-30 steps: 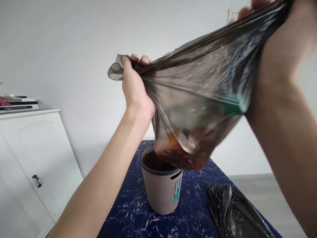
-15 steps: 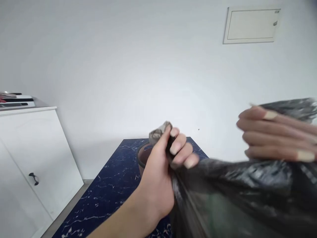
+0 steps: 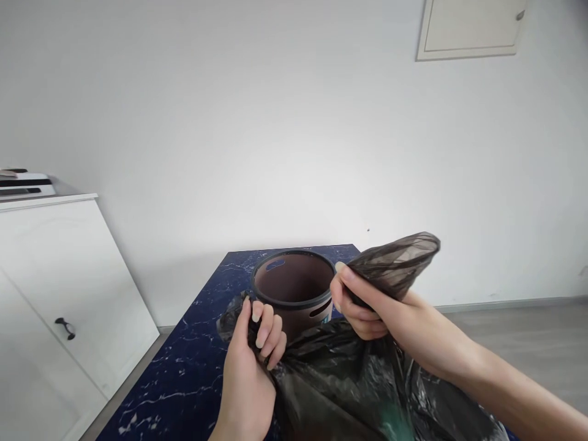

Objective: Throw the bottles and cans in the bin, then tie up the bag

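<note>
A thin black garbage bag (image 3: 340, 373) spreads between my two hands at the bottom of the view, with something greenish showing faintly through it. My left hand (image 3: 252, 361) is closed around one gathered part of the bag, a tuft sticking out past the thumb. Higher and to the right, my right hand (image 3: 367, 306) grips another bunched part, whose loose end points up and right. Just beyond the hands stands a brown trash can (image 3: 294, 278) with a black rim and slotted handle holes. Its visible inside holds nothing; the bag hides its lower front.
The can stands on a dark blue marbled table (image 3: 184, 367). To the left is a white cabinet (image 3: 68, 275) with a black handle and a white-and-black item (image 3: 27, 185) on top. A white wall (image 3: 229, 153) rises behind, with a panel (image 3: 471, 27) at upper right.
My right hand has come in from the far right and now grips the bag. My left hand has moved left and down, still holding it. The trash can is now uncovered.
</note>
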